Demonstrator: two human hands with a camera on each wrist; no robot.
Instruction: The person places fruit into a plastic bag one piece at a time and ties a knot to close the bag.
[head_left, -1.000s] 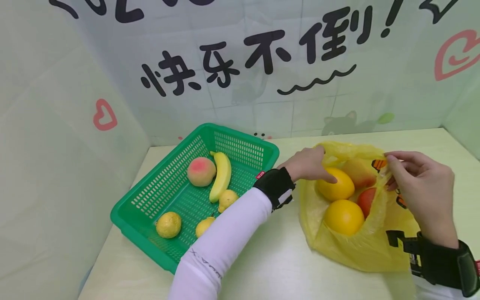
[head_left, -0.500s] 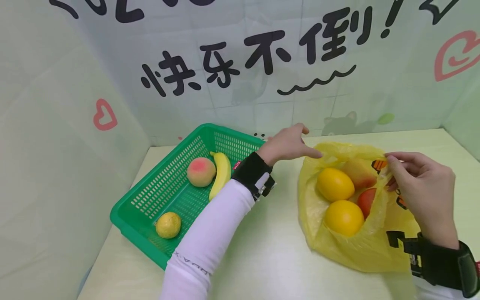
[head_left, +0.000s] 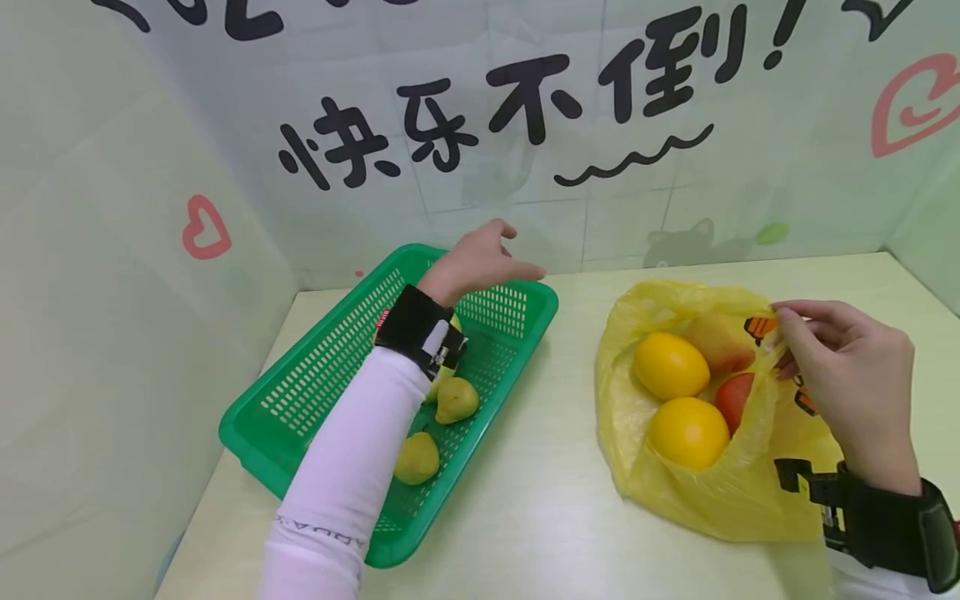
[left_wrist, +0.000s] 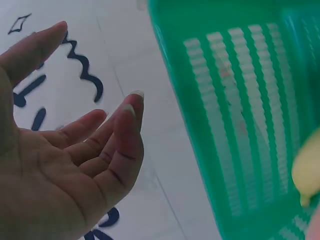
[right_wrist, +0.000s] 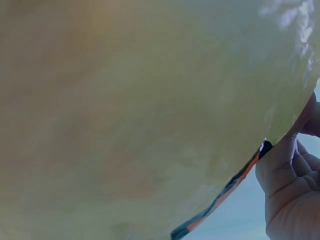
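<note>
My left hand [head_left: 480,262] hovers over the far side of a green plastic basket [head_left: 487,418], fingers loosely bent and holding nothing. In the left wrist view its palm [left_wrist: 55,175] is bare, beside the basket wall. Two yellow pears [head_left: 456,400] show in the basket; a banana [head_left: 454,354] is mostly behind the wrist strap. With thumb and fingers, my right hand [head_left: 855,367] pinches the rim of a yellow plastic bag [head_left: 712,508]. Inside the bag lie two orange-yellow round fruits [head_left: 690,433], a yellow-red fruit [head_left: 716,343] and a partly covered red fruit [head_left: 735,398].
Both basket and bag rest on a pale table [head_left: 547,483], with bare tabletop between them. A printed white backdrop [head_left: 525,217] stands right behind the table, and another sheet [head_left: 112,333] rises on the left. My left sleeve [head_left: 337,467] crosses over the basket.
My left hand has moved left from the bag to above the basket, carrying nothing. Its arm now covers the peach and the yellow ball-shaped fruit. The right hand keeps pinching the bag.
</note>
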